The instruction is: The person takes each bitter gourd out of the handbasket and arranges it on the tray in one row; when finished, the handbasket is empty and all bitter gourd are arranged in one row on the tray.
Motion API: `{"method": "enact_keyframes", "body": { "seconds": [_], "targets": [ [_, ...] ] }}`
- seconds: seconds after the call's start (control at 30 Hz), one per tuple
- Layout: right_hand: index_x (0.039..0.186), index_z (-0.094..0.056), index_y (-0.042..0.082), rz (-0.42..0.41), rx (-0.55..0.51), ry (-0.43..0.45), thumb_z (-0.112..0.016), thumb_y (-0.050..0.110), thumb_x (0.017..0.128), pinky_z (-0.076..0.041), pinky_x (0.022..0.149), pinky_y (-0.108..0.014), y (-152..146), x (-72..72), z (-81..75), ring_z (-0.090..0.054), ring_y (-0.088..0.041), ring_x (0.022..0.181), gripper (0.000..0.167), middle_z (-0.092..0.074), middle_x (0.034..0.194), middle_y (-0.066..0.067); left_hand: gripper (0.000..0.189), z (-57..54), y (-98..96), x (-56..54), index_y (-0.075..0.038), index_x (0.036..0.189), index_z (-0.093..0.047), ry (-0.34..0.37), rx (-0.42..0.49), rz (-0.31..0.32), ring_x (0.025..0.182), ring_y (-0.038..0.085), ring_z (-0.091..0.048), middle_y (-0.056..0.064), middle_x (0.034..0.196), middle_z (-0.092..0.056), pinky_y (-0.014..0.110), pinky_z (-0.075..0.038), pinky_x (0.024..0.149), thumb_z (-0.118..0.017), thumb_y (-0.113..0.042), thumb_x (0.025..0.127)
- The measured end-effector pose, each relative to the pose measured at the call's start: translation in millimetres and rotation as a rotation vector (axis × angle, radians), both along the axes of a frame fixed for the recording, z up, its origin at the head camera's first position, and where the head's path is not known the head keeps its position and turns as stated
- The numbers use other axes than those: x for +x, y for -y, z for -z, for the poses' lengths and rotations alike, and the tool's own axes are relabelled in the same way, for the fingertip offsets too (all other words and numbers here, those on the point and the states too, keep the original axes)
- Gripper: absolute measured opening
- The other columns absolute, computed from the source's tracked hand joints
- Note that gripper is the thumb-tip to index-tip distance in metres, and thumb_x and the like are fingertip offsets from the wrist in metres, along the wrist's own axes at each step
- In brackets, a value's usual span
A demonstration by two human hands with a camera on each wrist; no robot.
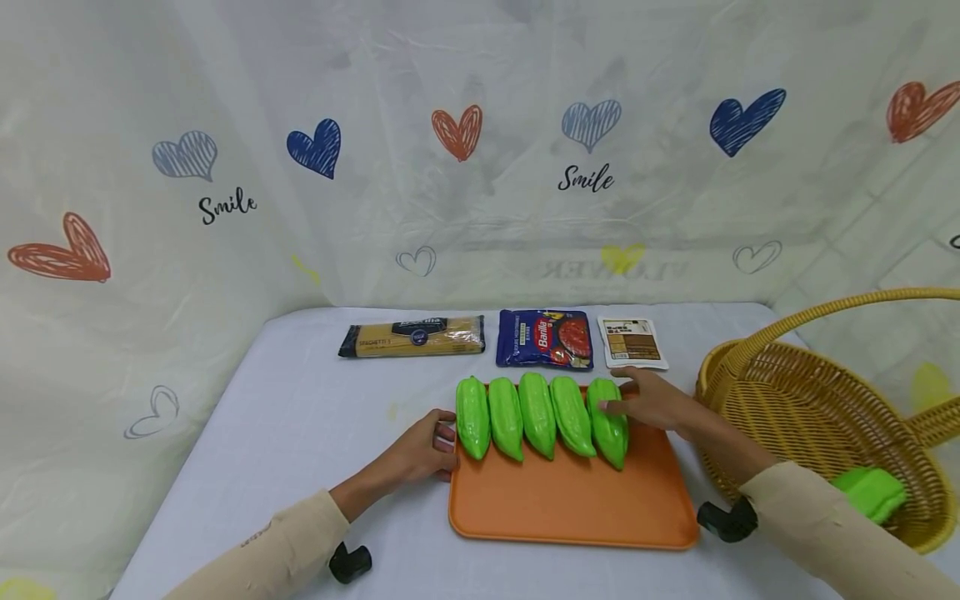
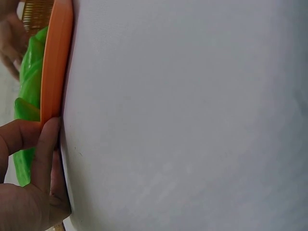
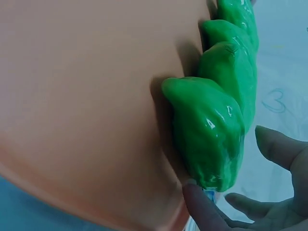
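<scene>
Several glossy green, tapered, lumpy vegetable-like pieces (image 1: 536, 417) lie side by side along the far edge of an orange tray (image 1: 570, 508). At the tray's left side, my left hand (image 1: 420, 450) pinches the rim, fingers against its outer wall in the left wrist view. My right hand (image 1: 648, 402) is around the far end of the rightmost green piece (image 1: 609, 429). In the right wrist view its fingers are spread, one fingertip (image 3: 191, 185) right at the end of that piece (image 3: 207, 130) and others apart from it.
Behind the tray lie a spaghetti pack (image 1: 420, 337), a blue Barilla pouch (image 1: 517, 337) and a small white-and-brown packet (image 1: 633, 342). A wicker basket (image 1: 780, 400) with a tall handle stands at the right, under the right forearm, holding a green item (image 1: 873, 496).
</scene>
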State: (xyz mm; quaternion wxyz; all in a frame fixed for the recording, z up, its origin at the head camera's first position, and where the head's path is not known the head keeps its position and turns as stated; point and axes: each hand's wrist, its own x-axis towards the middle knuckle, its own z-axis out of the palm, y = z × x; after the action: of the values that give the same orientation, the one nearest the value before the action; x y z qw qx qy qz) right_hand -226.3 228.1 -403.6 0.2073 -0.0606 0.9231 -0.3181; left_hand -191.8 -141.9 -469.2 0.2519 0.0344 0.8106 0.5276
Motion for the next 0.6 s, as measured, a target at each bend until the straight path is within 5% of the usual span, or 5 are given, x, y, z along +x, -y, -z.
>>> {"method": "enact_keyframes", "body": {
  "seconds": [0.6],
  "targets": [
    [0.153, -0.033, 0.002, -0.08, -0.198, -0.161, -0.069, 0.035, 0.094, -0.06, 0.08, -0.044, -15, 22.0, -29.6, -0.06, -0.045, 0.117, 0.077, -0.049, 0.141, -0.032, 0.075, 0.8, -0.5, 0.5, -0.001, 0.146, -0.039, -0.011, 0.002, 0.001, 0.096, 0.021, -0.06, 0.013, 0.119, -0.053, 0.032, -0.064, 0.07, -0.074, -0.001, 0.08]
  ]
}}
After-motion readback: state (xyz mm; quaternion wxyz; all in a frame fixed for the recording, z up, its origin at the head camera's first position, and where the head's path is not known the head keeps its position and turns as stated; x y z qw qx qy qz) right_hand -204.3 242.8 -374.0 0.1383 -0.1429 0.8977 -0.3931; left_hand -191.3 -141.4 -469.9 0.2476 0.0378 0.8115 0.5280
